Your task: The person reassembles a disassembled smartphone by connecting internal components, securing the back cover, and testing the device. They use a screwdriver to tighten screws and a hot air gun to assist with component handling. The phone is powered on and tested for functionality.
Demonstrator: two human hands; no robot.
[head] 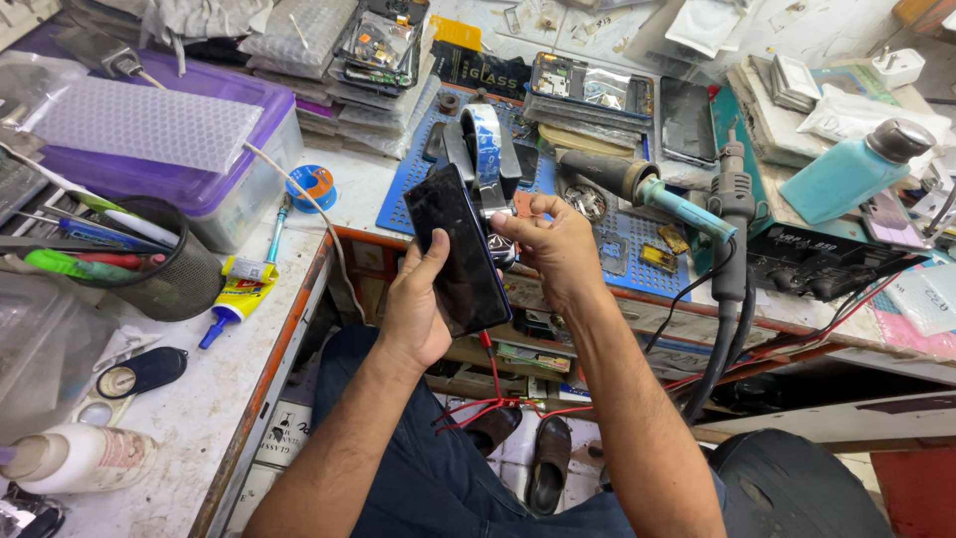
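A black smartphone point(456, 246) with a dark glossy face is held upright above my lap, tilted slightly left. My left hand point(418, 304) grips it from below and behind, thumb along its left edge. My right hand point(554, 244) pinches the phone's right edge near the top, fingers curled around something small and dark that I cannot make out. Just behind the phone lies a blue perforated work mat point(418, 169) with a roll of blue tape point(488, 149) standing on it.
A hot-air gun point(732, 199) and a teal-handled soldering iron point(657, 189) rest right of my hands. A teal dispenser bottle point(846, 174) stands far right. On the left are a mesh pen cup point(164, 259), a glue tube point(239, 294) and a purple-lidded box point(199, 149). Red wires point(493, 403) hang under the bench.
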